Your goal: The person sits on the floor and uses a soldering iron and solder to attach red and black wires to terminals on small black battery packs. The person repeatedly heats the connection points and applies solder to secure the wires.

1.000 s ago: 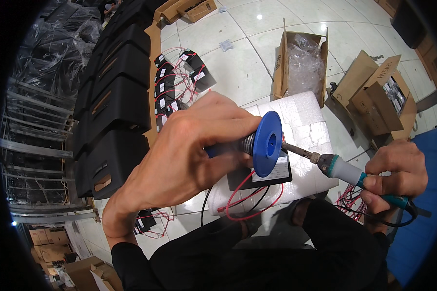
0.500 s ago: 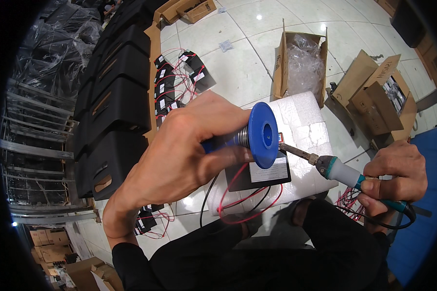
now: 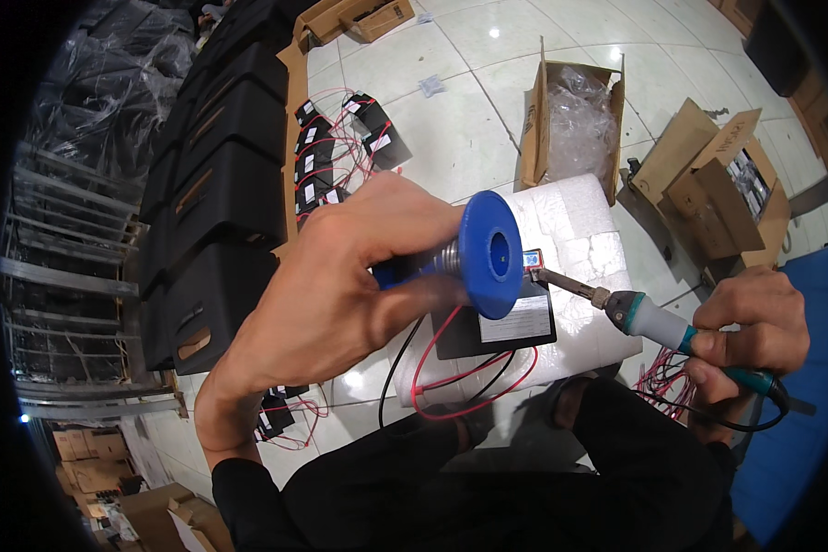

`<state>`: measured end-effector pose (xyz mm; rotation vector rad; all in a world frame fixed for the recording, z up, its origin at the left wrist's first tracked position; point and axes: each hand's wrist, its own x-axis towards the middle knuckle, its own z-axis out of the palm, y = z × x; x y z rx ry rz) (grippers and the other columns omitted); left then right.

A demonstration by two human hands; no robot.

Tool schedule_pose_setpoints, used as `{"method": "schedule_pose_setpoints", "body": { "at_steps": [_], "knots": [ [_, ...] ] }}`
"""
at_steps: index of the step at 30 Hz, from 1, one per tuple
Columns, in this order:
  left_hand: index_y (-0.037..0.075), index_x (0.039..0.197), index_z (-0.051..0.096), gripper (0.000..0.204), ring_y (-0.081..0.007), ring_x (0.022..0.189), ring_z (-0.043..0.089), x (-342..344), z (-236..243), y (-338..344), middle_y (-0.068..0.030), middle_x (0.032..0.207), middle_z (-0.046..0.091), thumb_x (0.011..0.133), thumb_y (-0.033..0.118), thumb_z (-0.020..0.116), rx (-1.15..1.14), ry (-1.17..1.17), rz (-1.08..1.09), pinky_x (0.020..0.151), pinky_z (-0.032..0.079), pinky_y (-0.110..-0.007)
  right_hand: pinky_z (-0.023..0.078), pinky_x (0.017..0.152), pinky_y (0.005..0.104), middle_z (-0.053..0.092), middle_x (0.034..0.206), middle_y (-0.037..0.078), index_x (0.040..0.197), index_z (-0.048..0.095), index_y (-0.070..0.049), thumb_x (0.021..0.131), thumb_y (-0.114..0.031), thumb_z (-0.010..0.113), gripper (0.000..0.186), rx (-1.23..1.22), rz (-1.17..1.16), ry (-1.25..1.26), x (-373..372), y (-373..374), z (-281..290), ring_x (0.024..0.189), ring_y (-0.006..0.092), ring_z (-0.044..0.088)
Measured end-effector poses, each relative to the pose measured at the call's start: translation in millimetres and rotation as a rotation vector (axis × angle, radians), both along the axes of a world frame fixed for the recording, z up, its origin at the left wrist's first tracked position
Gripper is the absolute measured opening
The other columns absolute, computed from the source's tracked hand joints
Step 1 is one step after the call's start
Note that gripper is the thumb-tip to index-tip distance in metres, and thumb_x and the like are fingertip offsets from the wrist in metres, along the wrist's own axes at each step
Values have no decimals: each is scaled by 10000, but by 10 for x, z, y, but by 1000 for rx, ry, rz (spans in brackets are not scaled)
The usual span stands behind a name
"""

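My left hand (image 3: 350,267) is closed around a blue spool of solder wire (image 3: 489,255), its round flange facing right. In my right hand (image 3: 745,336) is a soldering iron (image 3: 649,320) with a grey and teal handle, its tip pointing left. That tip reaches the top edge of a black box-shaped battery (image 3: 515,333) with a white label, close to a small red and blue mark. The spool hides part of the battery, so I cannot tell whether solder touches the tip. Red and black wires (image 3: 446,416) loop in front of the battery, which lies on a white foam block (image 3: 584,216).
Several black batteries with red wires (image 3: 317,156) stand on the tiled floor at the far left, beside a row of large black cases (image 3: 221,184). An open carton with clear plastic (image 3: 575,124) stands behind the foam; another open carton (image 3: 722,198) is at the right.
The spool in my left hand has shifted slightly left, uncovering more of the battery's top edge. The soldering iron has moved very slightly right and stays near the battery's top edge.
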<state>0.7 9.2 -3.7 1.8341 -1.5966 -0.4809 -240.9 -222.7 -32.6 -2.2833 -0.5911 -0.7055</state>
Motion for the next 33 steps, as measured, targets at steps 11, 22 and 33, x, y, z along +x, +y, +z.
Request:
{"method": "schedule_pose_setpoints", "body": {
  "at_steps": [11,22,33],
  "knots": [
    [5,1048,705,428,-244,862,595,-45,-98,-31,-96,910,697,681,189,824,-39,-30,-15,812,480,-355,476,402,289,631,665,143,827,606,-17,711,-59,796,226,74,-41,9,-80,-33,-143,497,220,650],
    [6,1045,705,436,-241,866,594,-60,-86,-49,-94,914,690,677,202,830,-34,-18,-14,826,472,-356,413,367,239,582,613,89,776,584,-46,727,-163,767,223,64,-69,-40,-58,98,-160,428,150,565],
    [-34,1149,669,353,-118,942,602,338,-243,702,-64,1029,686,826,76,759,-303,251,627,890,481,-282,465,408,275,608,673,111,848,613,-30,722,-84,797,229,55,1,-1,-46,46,-96,516,194,630]
  ]
}}
